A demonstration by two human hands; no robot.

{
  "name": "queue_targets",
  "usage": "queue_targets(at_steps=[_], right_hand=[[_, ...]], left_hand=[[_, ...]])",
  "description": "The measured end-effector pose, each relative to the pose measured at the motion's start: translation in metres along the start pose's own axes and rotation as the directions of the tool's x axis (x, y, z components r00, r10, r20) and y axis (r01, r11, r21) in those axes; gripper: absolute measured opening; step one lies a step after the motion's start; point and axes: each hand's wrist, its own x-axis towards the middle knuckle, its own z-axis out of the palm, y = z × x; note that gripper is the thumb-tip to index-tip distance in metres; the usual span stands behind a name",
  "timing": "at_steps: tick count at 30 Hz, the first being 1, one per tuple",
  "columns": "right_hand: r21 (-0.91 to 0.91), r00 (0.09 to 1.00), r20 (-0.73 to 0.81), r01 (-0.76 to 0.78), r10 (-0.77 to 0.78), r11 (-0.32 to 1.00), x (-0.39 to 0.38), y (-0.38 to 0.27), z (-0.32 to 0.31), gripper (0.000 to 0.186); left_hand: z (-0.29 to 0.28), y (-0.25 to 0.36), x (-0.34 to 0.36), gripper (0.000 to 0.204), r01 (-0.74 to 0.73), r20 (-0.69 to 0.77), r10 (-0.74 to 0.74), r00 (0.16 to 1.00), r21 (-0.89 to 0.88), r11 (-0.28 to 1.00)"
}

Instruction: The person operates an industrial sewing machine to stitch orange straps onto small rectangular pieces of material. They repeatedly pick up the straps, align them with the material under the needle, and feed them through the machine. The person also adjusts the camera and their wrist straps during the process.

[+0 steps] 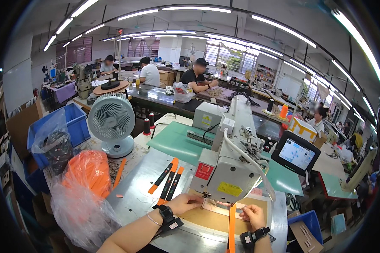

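Note:
The industrial sewing machine (230, 177) stands in front of me, its lit needle area over a tan work plate (198, 219). Beside the needle, my left hand (186, 204) has its fingertips drawn together at a small clear piece; what they pinch is too small to make out. My right hand (254, 215) is closed, thumb against fingers, just right of a long orange strap (232, 227). That strap runs from below the machine head toward me. Whatever the right fingers grip is hidden. Several black-and-orange straps (168, 182) lie on the metal table left of the machine.
A clear bag of orange straps (86, 175) and a pale fan (112, 122) stand at the left, near a blue crate (76, 122). A touchscreen (295, 152) is mounted at the right. Below it sits a blue bin (310, 225). Other people work at tables farther back.

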Motion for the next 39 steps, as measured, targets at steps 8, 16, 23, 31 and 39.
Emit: queue_targets(at_steps=[8, 16, 23, 31, 39], right_hand=[[-0.02, 1.0, 0.013, 0.002, -0.001, 1.0, 0.0, -0.002, 0.001, 0.012], [-0.018, 1.0, -0.005, -0.009, 0.009, 1.0, -0.004, -0.001, 0.001, 0.012], [-0.012, 1.0, 0.022, -0.003, 0.003, 1.0, 0.002, 0.003, 0.0, 0.013], [-0.024, 1.0, 0.026, 0.009, -0.008, 1.0, 0.001, 0.0, -0.001, 0.012], [-0.01, 0.999, 0.037, 0.031, -0.03, 0.999, 0.002, 0.003, -0.003, 0.012]], left_hand=[[0.0, -0.006, 0.001, 0.03, -0.006, -0.011, 0.006, 1.0, 0.065, 0.998], [0.0, 0.001, 0.001, 0.028, 0.009, 0.001, -0.009, 1.0, 0.049, 0.999], [-0.001, 0.006, -0.001, 0.026, 0.008, -0.01, -0.008, 1.0, 0.037, 0.999], [-0.001, 0.007, -0.001, 0.025, 0.012, -0.005, -0.012, 1.0, 0.029, 0.999], [-0.001, 0.005, -0.001, 0.026, -0.015, -0.004, 0.016, 1.0, 0.011, 1.0]])
